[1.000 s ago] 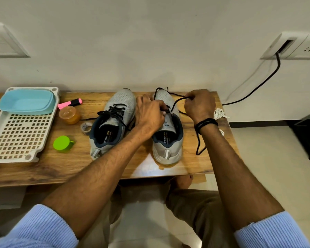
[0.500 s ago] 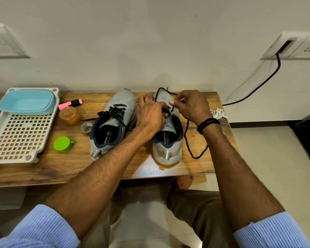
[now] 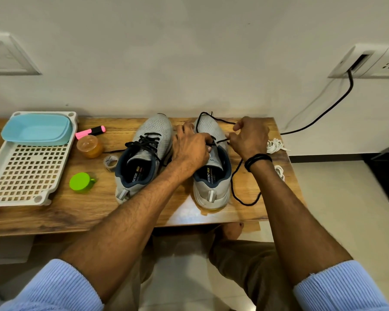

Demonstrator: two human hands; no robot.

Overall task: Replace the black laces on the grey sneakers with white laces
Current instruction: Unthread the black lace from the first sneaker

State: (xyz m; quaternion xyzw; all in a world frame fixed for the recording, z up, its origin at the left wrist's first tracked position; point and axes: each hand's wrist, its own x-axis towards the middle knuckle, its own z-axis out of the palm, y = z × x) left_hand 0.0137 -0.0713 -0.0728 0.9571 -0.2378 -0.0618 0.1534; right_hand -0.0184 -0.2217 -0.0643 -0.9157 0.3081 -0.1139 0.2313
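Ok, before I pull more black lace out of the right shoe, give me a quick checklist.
1. Right hand pinches black lace: ok.
2. Left hand holds right shoe steady: ok.
3. Freed lace lies loose on table, no tangle: ok.
4. White laces close, beside right wrist: ok.
5. Eyelets left to clear: cannot tell, hands cover them.
6. Left shoe unlaced: not ok, laced in black.
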